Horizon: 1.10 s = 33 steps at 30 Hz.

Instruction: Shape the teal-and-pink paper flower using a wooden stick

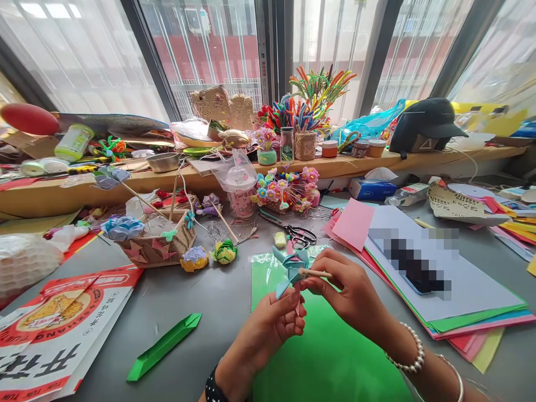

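Over the green sheet in a clear sleeve (326, 352), my left hand (276, 315) pinches a folded paper pinwheel (292, 263). It has light-blue blades with pink parts, one pink tip running down past my fingers. My right hand (347, 285) grips a thin wooden stick (318, 273) between thumb and fingers. The stick's end meets the middle of the pinwheel; whether it goes in, I cannot tell. A folded green paper strip (164, 347) lies on the table to the left of my hands.
Behind my hands lie black scissors (295, 233). Folded paper flowers (225, 251) sit beside a cardboard basket (157, 248) at left. A snack bag (54, 329) covers the near left. Coloured paper (452, 262) is stacked at right. Craft items crowd the wooden ledge (335, 167).
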{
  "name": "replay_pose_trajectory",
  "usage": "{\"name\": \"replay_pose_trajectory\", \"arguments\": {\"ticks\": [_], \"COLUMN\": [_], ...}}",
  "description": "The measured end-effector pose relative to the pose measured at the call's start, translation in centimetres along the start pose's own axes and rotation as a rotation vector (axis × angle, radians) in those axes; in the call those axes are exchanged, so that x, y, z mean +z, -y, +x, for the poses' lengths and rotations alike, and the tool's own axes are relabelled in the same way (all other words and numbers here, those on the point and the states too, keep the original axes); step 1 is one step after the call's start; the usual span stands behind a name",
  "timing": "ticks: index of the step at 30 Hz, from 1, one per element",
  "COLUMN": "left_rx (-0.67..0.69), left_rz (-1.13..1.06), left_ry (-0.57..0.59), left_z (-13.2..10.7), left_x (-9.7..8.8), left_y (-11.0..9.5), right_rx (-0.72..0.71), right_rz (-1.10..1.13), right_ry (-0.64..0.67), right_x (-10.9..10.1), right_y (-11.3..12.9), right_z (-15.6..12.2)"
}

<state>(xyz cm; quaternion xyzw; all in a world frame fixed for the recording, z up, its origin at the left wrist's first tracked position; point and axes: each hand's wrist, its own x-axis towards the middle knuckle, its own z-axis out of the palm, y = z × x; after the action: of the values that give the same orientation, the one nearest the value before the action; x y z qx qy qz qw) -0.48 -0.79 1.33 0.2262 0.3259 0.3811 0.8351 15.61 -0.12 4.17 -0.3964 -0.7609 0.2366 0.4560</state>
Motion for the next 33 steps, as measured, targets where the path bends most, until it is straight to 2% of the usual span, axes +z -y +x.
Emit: {"name": "replay_pose_trajectory", "arguments": {"ticks": [11,18,23,33], "left_rx": [0.019,0.014,0.015,-0.022], "left_rz": [-0.092,-0.046,-0.032,-0.019], "left_ry": [0.007,-0.024,-0.013,0.043], "left_z": [0.33,0.31,0.3,0.27], "left_x": [-0.04,0.02,-0.04,-0.08], "left_y": [0.13,0.44,0.5,0.47], "right_rx": [0.007,0.104,0.153,0.154], "right_rz": [-0.03,-0.053,-0.033,-0.003], "right_ry": [0.005,-0.022,-0.032,-0.053], "right_x": [0.56,0.73,0.68,0.31], "right_y": [-0.24,-0.09,-0.12,-0.13], "right_z": [-0.05,0.0,-0.11,0.06]}}
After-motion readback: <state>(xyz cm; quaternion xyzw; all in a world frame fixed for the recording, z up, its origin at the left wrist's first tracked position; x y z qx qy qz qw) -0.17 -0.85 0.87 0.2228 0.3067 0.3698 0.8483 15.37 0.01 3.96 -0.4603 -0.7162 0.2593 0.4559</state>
